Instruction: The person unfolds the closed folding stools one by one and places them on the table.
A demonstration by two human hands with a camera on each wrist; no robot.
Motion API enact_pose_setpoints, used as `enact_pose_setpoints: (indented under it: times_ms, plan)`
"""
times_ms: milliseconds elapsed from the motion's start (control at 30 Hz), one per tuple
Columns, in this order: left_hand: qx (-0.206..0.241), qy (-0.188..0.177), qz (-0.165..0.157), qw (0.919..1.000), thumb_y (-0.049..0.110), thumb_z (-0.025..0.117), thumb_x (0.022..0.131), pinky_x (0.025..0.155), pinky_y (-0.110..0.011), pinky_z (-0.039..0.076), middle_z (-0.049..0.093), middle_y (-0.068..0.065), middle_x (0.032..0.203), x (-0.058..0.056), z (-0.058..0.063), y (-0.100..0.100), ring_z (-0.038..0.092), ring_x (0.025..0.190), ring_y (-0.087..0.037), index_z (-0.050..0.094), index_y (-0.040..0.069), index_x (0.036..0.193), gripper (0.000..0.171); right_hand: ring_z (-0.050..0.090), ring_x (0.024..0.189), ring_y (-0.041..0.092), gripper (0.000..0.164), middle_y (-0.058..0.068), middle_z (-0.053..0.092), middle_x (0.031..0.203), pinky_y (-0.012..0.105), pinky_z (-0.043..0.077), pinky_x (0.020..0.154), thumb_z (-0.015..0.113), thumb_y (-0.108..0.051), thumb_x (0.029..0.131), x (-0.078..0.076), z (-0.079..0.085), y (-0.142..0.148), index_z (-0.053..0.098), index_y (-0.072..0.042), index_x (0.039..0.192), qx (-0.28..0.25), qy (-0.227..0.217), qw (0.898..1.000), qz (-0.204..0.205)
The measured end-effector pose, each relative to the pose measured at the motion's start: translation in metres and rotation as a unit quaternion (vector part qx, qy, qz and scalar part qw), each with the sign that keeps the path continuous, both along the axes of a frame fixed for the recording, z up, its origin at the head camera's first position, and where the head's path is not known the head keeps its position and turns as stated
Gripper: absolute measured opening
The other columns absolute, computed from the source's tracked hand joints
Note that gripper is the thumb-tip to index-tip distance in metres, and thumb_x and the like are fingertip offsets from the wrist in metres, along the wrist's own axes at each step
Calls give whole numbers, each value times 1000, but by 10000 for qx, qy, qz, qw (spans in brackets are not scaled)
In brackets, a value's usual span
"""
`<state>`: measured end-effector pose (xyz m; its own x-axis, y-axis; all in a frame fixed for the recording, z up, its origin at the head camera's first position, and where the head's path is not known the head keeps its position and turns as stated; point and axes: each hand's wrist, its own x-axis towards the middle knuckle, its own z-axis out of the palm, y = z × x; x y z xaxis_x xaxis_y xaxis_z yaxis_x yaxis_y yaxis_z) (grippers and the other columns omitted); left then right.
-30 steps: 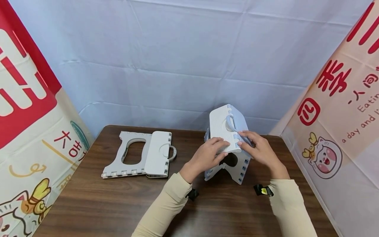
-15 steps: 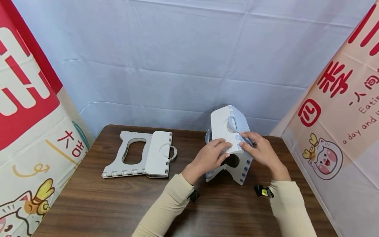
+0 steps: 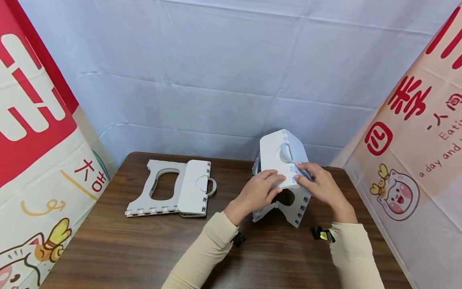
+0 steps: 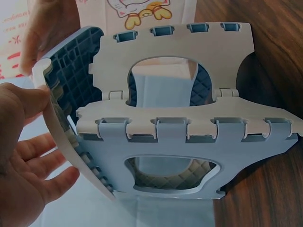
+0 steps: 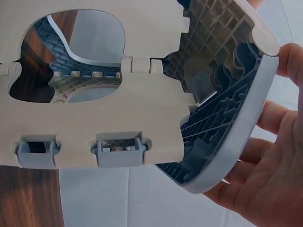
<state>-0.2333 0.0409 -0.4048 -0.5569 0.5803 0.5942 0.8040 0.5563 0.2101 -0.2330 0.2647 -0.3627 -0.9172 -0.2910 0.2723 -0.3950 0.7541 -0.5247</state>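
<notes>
From my feed, a half-unfolded stool (image 3: pixel 273 158) stands at the far right of the wood-grained table (image 3: pixel 144 249). The left hand (image 3: pixel 257 192) grips its ribbed white panel, the right hand (image 3: pixel 320 182) its blue one — some fingertips hidden. Underneath runs moulded latticework (image 4: pixel 71 68). A folded stool (image 3: pixel 193 186) lies left, its seat covering part of its legs.

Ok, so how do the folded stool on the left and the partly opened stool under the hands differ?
Pose: the folded stool lies flat on the table, while the partly opened stool stands with its top peaked.
Colour: the folded stool looks white and grey; the partly opened stool is white and light blue.
Contact: the left hand and right hand touch the partly opened stool, not the folded stool.
Both have a looped handle.
</notes>
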Motion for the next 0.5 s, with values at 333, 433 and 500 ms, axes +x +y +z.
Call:
enact_pose_setpoints:
  times_ms: [333, 433, 500]
  plan:
    - [-82, 49, 111, 9999, 25, 58, 93, 85, -30, 46, 54, -10, 120, 1, 1, 2, 54, 107, -20, 60, 12, 120, 30, 41, 117, 46, 45, 29, 46, 128, 60, 34, 91, 56, -26, 92, 2, -2, 1, 54, 3, 127, 259, 255, 9992, 148]
    - [-106, 93, 170, 9998, 26, 59, 93, 84, -31, 46, 54, -9, 119, 2, 1, 2, 54, 106, -20, 60, 12, 119, 30, 41, 117, 46, 45, 28, 47, 127, 60, 33, 91, 56, -26, 92, 1, -2, 2, 55, 3, 126, 270, 267, 9991, 168]
    - [-109, 124, 185, 9997, 26, 59, 93, 83, -32, 47, 54, -10, 119, 2, 1, 3, 55, 106, -20, 60, 12, 119, 30, 41, 118, 46, 45, 28, 47, 128, 60, 33, 91, 57, -27, 92, 2, -1, 2, 55, 3, 126, 294, 235, 9992, 145]
